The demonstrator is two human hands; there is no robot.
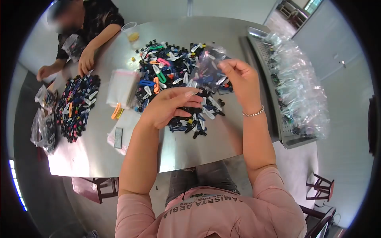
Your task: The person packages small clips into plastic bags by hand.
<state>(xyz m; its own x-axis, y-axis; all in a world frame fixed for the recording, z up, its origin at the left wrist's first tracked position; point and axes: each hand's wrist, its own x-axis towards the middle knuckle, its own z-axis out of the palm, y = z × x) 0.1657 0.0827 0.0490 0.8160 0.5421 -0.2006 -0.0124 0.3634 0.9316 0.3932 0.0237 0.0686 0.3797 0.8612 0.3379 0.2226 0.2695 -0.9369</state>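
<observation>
My right hand (241,78) pinches the upper edge of a clear plastic bag (209,66) and holds it up over the heap. My left hand (170,106) has thumb and forefinger closed on a pale snap hair clip (192,84) just below the bag, with the other fingers partly curled. Under both hands spreads a large heap of small hair clips (164,65), mostly black, navy and white, with some orange, green and pink. An orange clip (116,111) lies apart, left of my left hand.
A stack of clear bags (122,88) and a small grey block (118,137) lie to the left. Across the table, a co-worker's hand (86,61) reaches over a second clip heap (75,113). A plastic cup (131,32) stands behind. At right, a metal tray (287,137) holds filled bags (303,91).
</observation>
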